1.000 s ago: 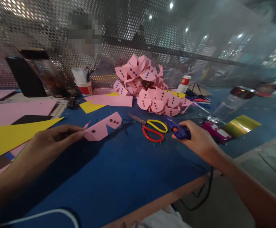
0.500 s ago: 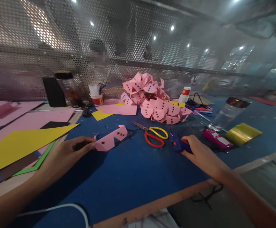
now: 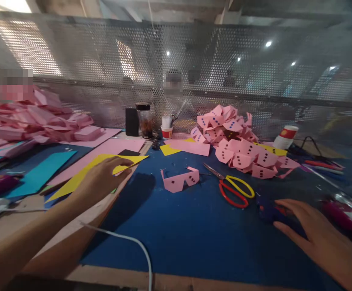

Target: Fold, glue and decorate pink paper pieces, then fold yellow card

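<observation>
Pink cutout (image 3: 176,183) lies between left hand (image 3: 107,171), fingers parted, and right hand (image 3: 314,232) (grip unclear).

passage: near-side blue tabletop (image 3: 188,242), right of white cable (image 3: 130,239) | blocks: pink cutout (image 3: 176,185), scissors (image 3: 223,178) | behind: pink paper heap (image 3: 239,151)

A perforated metal screen (image 3: 103,60) is running across the back of the blue-topped counter (image 3: 176,238), and a horizontal rail (image 3: 239,96) is crossing it partway up. Small white lights (image 3: 268,43) are shining through, while a larger bright patch (image 3: 26,46) is glowing at the upper left. Above, a dim grey ceiling (image 3: 179,8) is stretching overhead.
</observation>
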Tool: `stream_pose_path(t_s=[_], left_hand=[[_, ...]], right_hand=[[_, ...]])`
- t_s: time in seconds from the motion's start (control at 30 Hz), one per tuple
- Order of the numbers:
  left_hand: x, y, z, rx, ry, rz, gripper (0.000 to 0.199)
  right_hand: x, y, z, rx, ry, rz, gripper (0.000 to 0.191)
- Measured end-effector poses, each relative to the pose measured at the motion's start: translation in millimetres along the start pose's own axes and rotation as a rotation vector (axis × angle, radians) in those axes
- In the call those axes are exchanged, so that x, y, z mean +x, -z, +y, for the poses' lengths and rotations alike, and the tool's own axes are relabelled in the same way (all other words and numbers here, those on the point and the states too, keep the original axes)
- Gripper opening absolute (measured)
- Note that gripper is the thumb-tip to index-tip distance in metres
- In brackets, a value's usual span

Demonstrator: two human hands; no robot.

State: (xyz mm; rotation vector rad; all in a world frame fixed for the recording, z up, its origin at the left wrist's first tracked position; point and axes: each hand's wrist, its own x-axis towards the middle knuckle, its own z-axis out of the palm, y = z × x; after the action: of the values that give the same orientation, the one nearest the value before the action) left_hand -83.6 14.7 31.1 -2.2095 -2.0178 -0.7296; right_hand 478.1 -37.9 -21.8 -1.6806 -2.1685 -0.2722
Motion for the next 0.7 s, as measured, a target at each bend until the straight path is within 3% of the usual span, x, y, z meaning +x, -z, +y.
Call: stream_pose_path(t_s=[0.13,0.2,0.33,0.57,0.7], left_hand=[[-5,4.1,-49,0.214,0.025,-0.125,0.059],[-8,4.0,-62,0.233,0.022,-0.176,0.052],[-9,9.9,-71,0.274,0.006,-0.222,0.042],[-5,27.2,-76,0.32,0.08,-0.139,0.048],[-16,32.2,-84,0.29,0.078,-0.166,0.047]], right_hand=[[1,7,-1,0.0,0.009,0.07,0.058],[2,7,-2,0.009,0.027,0.093,0.056],[5,4,-14,0.061,0.074,0.098,0.053],[9,3,-46,0.089,0.063,0.064,0.046],[11,-2,-57,0.149,0.067,0.114,0.043]])
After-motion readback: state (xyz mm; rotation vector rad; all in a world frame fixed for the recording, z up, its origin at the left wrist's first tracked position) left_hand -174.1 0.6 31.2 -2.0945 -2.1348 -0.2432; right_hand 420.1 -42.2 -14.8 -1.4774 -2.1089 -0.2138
